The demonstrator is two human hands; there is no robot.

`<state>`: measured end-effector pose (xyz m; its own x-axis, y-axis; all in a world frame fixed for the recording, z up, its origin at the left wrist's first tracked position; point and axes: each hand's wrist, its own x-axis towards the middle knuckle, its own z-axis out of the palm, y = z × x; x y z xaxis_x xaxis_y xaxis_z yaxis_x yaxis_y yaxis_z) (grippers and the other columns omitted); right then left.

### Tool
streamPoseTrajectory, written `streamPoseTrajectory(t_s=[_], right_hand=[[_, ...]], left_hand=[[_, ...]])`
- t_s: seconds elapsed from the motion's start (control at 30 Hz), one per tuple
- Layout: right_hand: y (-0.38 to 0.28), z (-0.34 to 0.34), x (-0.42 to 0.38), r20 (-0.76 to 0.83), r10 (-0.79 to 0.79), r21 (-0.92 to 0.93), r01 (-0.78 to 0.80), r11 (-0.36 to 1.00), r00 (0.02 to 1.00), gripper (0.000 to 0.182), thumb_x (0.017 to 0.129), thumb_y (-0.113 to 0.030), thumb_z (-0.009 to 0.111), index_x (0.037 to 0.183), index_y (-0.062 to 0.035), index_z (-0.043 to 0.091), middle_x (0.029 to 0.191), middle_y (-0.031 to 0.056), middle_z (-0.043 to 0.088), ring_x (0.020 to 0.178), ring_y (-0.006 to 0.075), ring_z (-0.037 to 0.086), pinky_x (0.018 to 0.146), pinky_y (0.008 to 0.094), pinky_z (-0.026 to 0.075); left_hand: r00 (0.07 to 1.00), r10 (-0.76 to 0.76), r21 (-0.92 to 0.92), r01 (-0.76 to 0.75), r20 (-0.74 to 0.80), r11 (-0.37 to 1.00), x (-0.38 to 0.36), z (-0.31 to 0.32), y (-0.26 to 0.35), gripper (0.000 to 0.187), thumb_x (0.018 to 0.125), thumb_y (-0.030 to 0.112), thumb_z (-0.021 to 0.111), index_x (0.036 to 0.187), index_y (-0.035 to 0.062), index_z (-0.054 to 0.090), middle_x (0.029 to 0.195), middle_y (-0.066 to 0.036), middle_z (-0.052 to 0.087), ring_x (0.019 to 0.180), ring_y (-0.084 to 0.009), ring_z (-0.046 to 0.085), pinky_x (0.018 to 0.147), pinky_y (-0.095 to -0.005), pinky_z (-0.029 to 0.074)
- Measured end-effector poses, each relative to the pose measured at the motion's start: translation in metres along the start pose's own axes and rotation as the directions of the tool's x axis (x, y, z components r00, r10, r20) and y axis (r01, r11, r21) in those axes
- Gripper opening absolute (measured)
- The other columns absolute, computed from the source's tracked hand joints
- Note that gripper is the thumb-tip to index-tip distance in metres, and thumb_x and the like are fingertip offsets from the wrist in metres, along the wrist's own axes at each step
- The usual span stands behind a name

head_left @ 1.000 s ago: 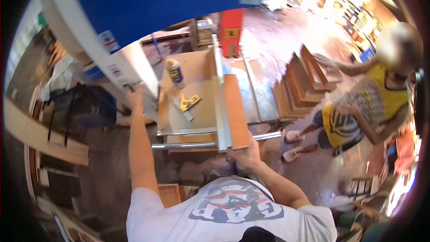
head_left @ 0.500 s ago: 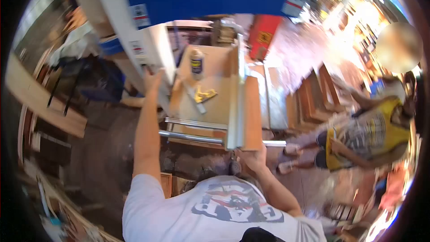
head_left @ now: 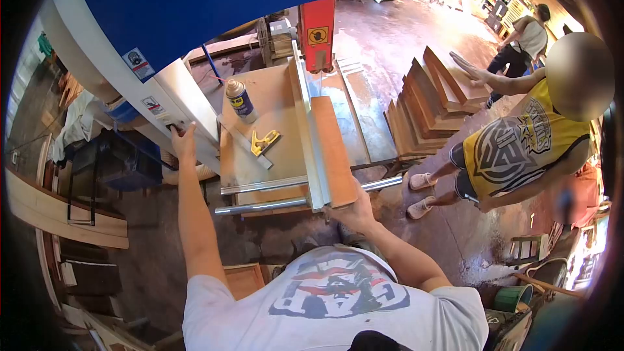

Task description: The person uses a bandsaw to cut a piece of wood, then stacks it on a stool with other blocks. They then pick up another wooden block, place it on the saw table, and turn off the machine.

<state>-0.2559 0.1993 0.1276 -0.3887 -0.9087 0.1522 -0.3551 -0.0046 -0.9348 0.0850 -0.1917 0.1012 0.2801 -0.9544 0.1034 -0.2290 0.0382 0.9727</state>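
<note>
My left hand (head_left: 184, 141) reaches to the white column (head_left: 140, 84) of a blue band saw. Its fingers, spread apart, touch a small dark switch there. An orange-brown wooden board (head_left: 333, 156) lies lengthwise along the metal fence (head_left: 307, 133) on the saw's right side. My right hand (head_left: 354, 212) grips the near end of that board, with some fingers hidden underneath. At the board's far end stands the red blade guard (head_left: 317, 36). On the wooden surface left of the fence are a spray can (head_left: 240, 101) and a yellow-handled tool (head_left: 265, 143) beside a metal strip.
Metal rails (head_left: 266, 206) cross the saw's front. Several brown boards (head_left: 432, 101) stand stacked at the right. A co-worker in a yellow jersey (head_left: 520, 136) stands near them, one hand held out over the boards. Another person (head_left: 523, 42) is farther back.
The view has shifted and sharpened, and the blade guard now shows more clearly. My left hand stays at the column and my right hand at the board's near end.
</note>
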Motion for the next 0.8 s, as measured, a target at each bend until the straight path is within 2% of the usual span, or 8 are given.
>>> streamPoseTrajectory(t_s=[0.2,0.3,0.47,0.53,0.6,0.7,0.73,0.8], right_hand=[[-0.022,-0.008,0.003,0.053,-0.002,-0.027,0.004,1.000,0.999,0.085,0.067,-0.015,0.084,0.141,-0.0060,0.044,0.129,0.0142,0.059,0.121,0.0271,0.057,0.101,0.0361,0.046],[-0.006,-0.004,0.001,0.028,-0.018,-0.052,0.019,0.998,0.999,0.084,0.068,-0.016,0.084,0.141,-0.0066,0.044,0.131,0.0143,0.058,0.122,0.0287,0.056,0.101,0.0372,0.046],[-0.005,-0.006,0.002,0.047,-0.038,-0.030,0.039,0.999,0.998,0.086,0.067,-0.016,0.085,0.141,-0.0065,0.043,0.134,0.0156,0.055,0.125,0.0305,0.054,0.102,0.0390,0.045],[-0.010,-0.006,0.004,0.053,-0.024,-0.022,0.025,0.999,0.998,0.087,0.066,-0.016,0.086,0.141,-0.0061,0.043,0.134,0.0159,0.055,0.125,0.0307,0.054,0.103,0.0394,0.044],[0.006,0.000,0.001,0.011,-0.041,-0.002,0.041,0.999,0.999,0.088,0.066,-0.016,0.086,0.142,-0.0058,0.043,0.134,0.0160,0.055,0.125,0.0306,0.054,0.103,0.0395,0.045],[0.019,0.001,0.000,0.045,-0.031,-0.082,0.034,0.996,0.999,0.086,0.065,-0.016,0.087,0.139,-0.0044,0.044,0.133,0.0164,0.055,0.124,0.0310,0.055,0.102,0.0397,0.045],[0.021,0.001,0.000,0.071,-0.015,-0.129,0.024,0.991,0.997,0.085,0.065,-0.016,0.087,0.138,-0.0038,0.045,0.133,0.0166,0.055,0.123,0.0312,0.055,0.101,0.0397,0.046],[0.020,0.004,-0.002,0.081,0.083,-0.128,-0.072,0.989,0.993,0.076,0.065,-0.017,0.087,0.131,-0.0031,0.051,0.125,0.0156,0.060,0.115,0.0300,0.059,0.096,0.0390,0.049]], left_hand=[[0.998,-0.009,0.003,0.009,-0.054,1.000,-0.007,0.008,0.000,0.097,0.075,0.024,0.081,0.150,-0.0076,0.029,0.118,-0.013,0.058,0.101,-0.0206,0.054,0.089,-0.0313,0.045],[0.998,0.033,-0.083,-0.037,-0.050,0.996,-0.009,0.010,0.002,0.096,0.076,0.021,0.081,0.151,-0.0063,0.027,0.112,-0.010,0.058,0.097,-0.0193,0.054,0.086,-0.0301,0.045],[0.992,-0.123,0.023,0.122,0.029,0.992,-0.039,0.000,0.053,0.094,0.076,0.019,0.080,0.151,-0.0063,0.028,0.105,-0.009,0.059,0.090,-0.0176,0.054,0.083,-0.0290,0.046],[0.990,-0.131,0.023,0.130,0.049,0.991,-0.038,-0.003,0.052,0.094,0.076,0.020,0.080,0.150,-0.0065,0.028,0.104,-0.009,0.060,0.089,-0.0186,0.055,0.083,-0.0295,0.047],[0.995,-0.098,-0.007,0.099,0.030,0.995,-0.027,-0.003,0.033,0.094,0.077,0.021,0.080,0.150,-0.0067,0.029,0.105,-0.009,0.062,0.088,-0.0211,0.058,0.084,-0.0311,0.047],[0.991,0.129,0.078,-0.126,-0.027,0.989,-0.007,-0.003,0.005,0.094,0.077,0.025,0.080,0.149,-0.0085,0.030,0.110,-0.011,0.064,0.095,-0.0249,0.061,0.088,-0.0330,0.048],[0.989,0.141,0.171,-0.132,-0.043,0.977,0.000,-0.003,-0.005,0.095,0.077,0.030,0.079,0.148,-0.0106,0.030,0.119,-0.016,0.064,0.106,-0.0265,0.061,0.092,-0.0343,0.047],[0.987,0.140,0.137,-0.129,-0.076,0.982,-0.019,0.000,0.008,0.095,0.077,0.032,0.080,0.147,-0.0094,0.032,0.124,-0.022,0.061,0.112,-0.0274,0.060,0.095,-0.0347,0.047]])
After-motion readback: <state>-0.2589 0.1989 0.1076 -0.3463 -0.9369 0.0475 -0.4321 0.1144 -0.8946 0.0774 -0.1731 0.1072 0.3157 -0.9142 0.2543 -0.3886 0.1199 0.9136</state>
